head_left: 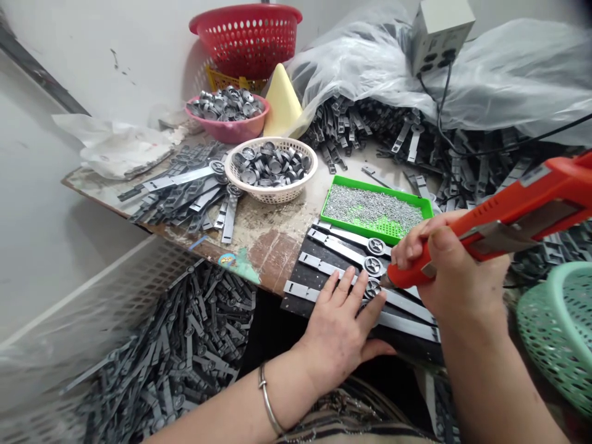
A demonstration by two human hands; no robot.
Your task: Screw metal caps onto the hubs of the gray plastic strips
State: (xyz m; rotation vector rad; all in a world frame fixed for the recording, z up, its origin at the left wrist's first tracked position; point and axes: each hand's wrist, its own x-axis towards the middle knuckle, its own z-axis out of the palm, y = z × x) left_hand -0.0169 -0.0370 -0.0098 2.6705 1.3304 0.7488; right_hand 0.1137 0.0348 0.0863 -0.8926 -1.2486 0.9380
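Note:
My right hand (467, 283) is wrapped round an orange electric screwdriver (518, 209). The tool's tip meets the round, spoked hub of a grey plastic strip (319, 264) on the black board (296, 302). Fingers spread, my left hand (340, 324) lies flat over the strips beside that hub, pressing on them without gripping. Several such strips lie side by side on the board, partly covered by my hands. Just behind them, a green tray (330, 216) holds many tiny silver pieces that look like screws.
A cream basket (272, 196) and a pink bowl (226, 128) hold round grey parts. Loose strips (185, 185) lie at left; more fill a bin (185, 351) below. A red basket (245, 43), a corded white box (441, 34) and plastic sheeting (356, 55) stand behind. A mint-green basket (555, 320) is at right.

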